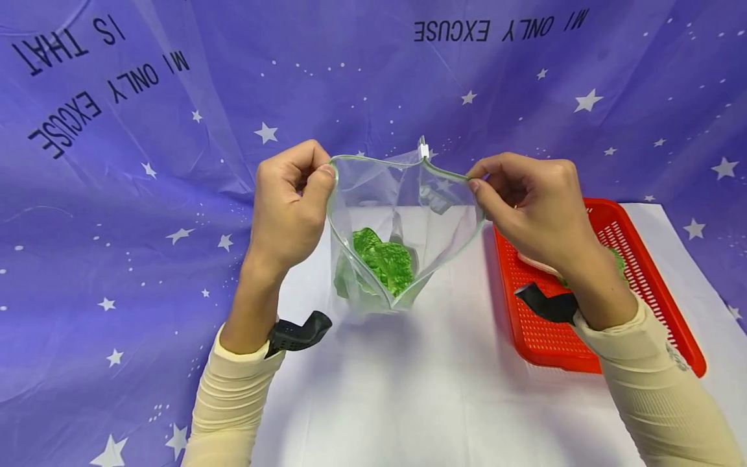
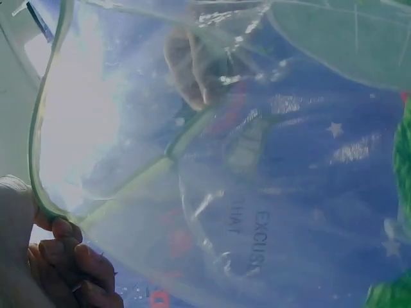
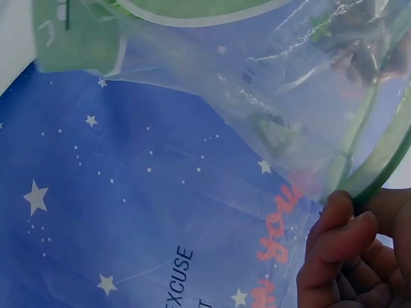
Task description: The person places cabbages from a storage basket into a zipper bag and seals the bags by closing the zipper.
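Note:
A clear zip bag (image 1: pixel 452 243) with a green-edged mouth hangs between both hands, its opening spread wide. My left hand (image 1: pixel 294 201) pinches the left end of the rim between thumb and curled fingers. On the other side, my right hand (image 1: pixel 531 204) pinches the right end with thumb and forefinger. A white slider (image 1: pixel 423 150) sits on the back edge of the mouth. Inside the bag, green lettuce leaves (image 1: pixel 385 263) lie near the bottom. The left wrist view shows the left fingers (image 2: pixel 61 247) at the rim; the right wrist view shows the bag's printed green panel (image 3: pixel 77 42).
A red perforated basket (image 1: pixel 525 340) stands at the right, partly behind the right forearm, with something pale and green in it. White cloth (image 1: pixel 443 402) covers the table. A purple star-printed curtain (image 1: pixel 362 78) hangs behind and along the left.

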Demonstrator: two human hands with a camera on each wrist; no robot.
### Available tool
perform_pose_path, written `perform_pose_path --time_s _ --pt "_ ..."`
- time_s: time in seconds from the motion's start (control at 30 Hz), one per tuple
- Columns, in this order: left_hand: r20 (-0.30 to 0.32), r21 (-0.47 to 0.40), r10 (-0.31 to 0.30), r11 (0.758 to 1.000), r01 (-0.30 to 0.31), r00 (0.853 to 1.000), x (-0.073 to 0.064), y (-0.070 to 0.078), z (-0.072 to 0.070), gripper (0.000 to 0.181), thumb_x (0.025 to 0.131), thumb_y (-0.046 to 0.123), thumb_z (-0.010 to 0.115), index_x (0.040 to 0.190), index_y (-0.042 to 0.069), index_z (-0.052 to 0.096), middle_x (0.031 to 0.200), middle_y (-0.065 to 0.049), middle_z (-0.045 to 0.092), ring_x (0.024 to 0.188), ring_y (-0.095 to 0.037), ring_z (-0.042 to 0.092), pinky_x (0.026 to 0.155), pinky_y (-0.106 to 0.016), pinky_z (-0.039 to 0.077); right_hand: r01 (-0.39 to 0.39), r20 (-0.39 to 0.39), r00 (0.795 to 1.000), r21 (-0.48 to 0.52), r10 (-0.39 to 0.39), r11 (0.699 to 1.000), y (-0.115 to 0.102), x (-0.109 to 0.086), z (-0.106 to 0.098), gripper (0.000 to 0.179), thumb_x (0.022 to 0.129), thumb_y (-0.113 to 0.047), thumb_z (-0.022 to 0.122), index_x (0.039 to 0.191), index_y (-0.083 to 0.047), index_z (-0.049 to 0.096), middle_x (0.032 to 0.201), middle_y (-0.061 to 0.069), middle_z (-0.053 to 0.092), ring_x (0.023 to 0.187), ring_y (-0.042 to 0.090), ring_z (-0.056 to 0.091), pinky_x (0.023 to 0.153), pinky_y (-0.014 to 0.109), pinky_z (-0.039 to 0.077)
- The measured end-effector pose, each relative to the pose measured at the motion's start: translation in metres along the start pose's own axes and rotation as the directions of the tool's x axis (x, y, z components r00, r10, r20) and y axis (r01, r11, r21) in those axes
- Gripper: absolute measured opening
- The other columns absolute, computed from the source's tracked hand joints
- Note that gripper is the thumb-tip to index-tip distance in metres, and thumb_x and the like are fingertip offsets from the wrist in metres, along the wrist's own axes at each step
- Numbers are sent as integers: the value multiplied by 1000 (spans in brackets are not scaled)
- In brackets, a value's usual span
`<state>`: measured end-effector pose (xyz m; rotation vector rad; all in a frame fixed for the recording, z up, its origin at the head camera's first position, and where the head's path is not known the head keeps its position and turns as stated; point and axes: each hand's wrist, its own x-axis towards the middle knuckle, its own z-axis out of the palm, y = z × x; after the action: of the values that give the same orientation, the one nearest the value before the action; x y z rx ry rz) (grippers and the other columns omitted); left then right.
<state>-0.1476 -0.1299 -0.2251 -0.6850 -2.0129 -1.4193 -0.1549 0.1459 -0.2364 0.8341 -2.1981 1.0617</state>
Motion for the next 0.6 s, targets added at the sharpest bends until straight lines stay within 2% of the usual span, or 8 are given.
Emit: perform_pose_path --time_s 0.07,0.1,0.13,0.2,0.23,0.27,0.43,0.6 --pt "49 59 -65 996 62 997 -1 -3 1 22 83 1 49 62 5 48 55 -4 35 49 -15 31 45 -27 22 -1 46 999 1 1 1000 8 0 5 10 83 6 69 90 -1 73 65 -1 63 51 7 54 52 15 44" --pt "87 99 -113 990 104 990 -2 -5 2 22 83 2 50 62 7 48 55 -3 36 49 -15 32 45 -27 23 -12 87 996 -6 12 1000 12 0 9 12 84 5 69 92 -2 73 65 -2 63 51 7 54 51 15 44" --pt "124 139 -167 979 150 978 -3 -8 3 22 84 3 50 62 8 49 55 -3 37 49 -15 33 46 -28 25 -26 133 991 -17 28 1000 16 -1 12 13 84 4 69 95 -2 73 66 -1 63 52 8 54 51 16 44" --pt "190 228 -263 949 218 946 -5 -13 6 22 84 6 50 62 11 49 55 -2 38 50 -14 35 47 -29 27 -56 223 973 -49 66 997 26 -4 19 17 86 3 69 101 -2 71 66 -1 63 52 10 53 49 17 42" --pt "214 260 -300 935 242 929 -5 -16 7 22 83 7 50 62 11 49 55 -1 39 50 -13 35 48 -29 28 -74 254 963 -66 88 995 31 -6 21 19 86 3 69 105 -2 71 66 -1 63 53 11 53 49 18 42" --pt "228 274 -320 927 255 920 -6 -17 8 21 83 8 51 62 11 49 55 -2 39 50 -14 35 48 -30 28 -96 273 955 -79 114 992 35 -8 22 21 87 2 69 107 -3 70 66 -1 63 53 11 53 48 18 41" --pt "247 200 -304 945 259 920 -7 -20 17 20 83 6 50 63 11 51 55 -3 41 49 -16 35 47 -30 28 -133 268 950 -111 159 985 48 -15 20 25 87 1 69 112 -5 67 66 -1 62 52 12 53 47 22 41" --pt "293 109 -283 959 262 913 -6 -22 34 20 84 6 50 65 11 52 56 -2 42 49 -15 35 47 -29 28 -158 294 936 -139 193 978 55 -19 15 24 88 -1 68 112 -5 67 67 -1 63 53 12 53 49 23 42"
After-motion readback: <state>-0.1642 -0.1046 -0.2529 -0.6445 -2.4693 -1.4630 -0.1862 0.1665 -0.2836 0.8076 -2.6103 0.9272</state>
